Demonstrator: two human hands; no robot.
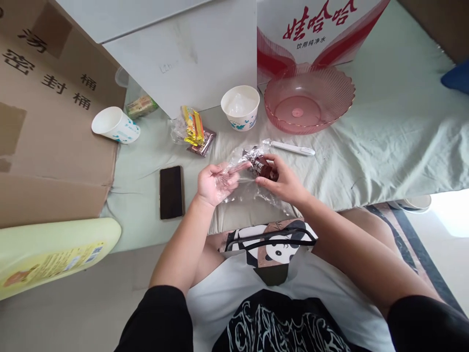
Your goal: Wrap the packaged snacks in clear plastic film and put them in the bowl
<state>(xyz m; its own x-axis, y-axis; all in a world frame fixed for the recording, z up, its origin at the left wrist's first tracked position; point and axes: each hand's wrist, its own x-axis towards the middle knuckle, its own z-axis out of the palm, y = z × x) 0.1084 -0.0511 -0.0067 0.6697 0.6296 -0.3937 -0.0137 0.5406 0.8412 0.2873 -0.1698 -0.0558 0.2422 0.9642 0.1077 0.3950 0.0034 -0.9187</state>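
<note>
My left hand [212,186] is closed on a crumpled clear plastic bag [234,188], part of which covers its fingers. With thumb and fingers, my right hand [284,182] grips a dark brown snack packet [264,167] with white lettering. The packet lies in or against the bag; I cannot tell which. Just beyond the hands is a white-handled tool [293,148], its left end under clear plastic. Farther left lie a yellow snack packet [194,126] and another brown packet [205,144], partly under it.
A paper bowl [240,110] and a pink ribbed bowl [309,110] stand before boxes [212,54]. At left are a tipped paper cup [115,124], a phone [171,192], a cardboard box [54,146] and a yellow-green bottle [62,249]. The cloth's front edge runs before my lap.
</note>
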